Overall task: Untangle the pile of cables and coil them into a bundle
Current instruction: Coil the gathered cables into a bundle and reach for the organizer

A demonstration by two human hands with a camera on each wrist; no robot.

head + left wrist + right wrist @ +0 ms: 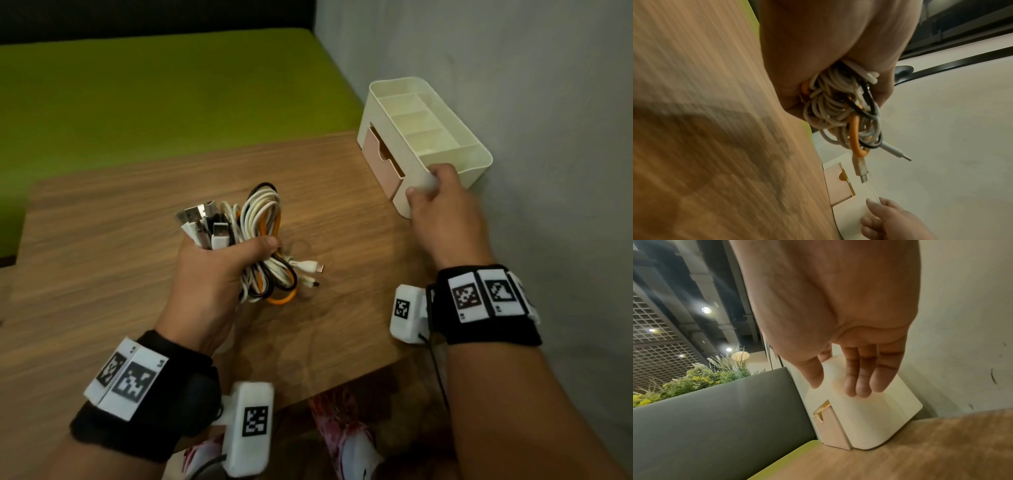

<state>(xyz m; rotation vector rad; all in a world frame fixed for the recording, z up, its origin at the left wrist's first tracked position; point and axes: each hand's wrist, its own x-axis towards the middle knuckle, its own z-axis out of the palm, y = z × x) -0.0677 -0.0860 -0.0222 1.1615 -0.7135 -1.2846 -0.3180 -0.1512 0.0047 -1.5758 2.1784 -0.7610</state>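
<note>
My left hand (219, 267) grips a coiled bundle of cables (260, 219), white, black and orange, a little above the wooden table (102, 240). Several USB plugs (205, 219) stick up out of the fist, and two loose ends (310, 267) hang to the right. The left wrist view shows the bundle (838, 110) packed in the palm (818, 48), an orange loop hanging below. My right hand (426, 181) holds the near corner of a cream organiser box (368, 113). In the right wrist view the thumb and fingers (851, 386) straddle that corner (869, 418).
The organiser stands at the table's far right, against a grey wall (513, 68); its pink drawer (380, 161) is slightly pulled out and its top compartments hold nothing. A green bench seat (137, 85) lies beyond the table.
</note>
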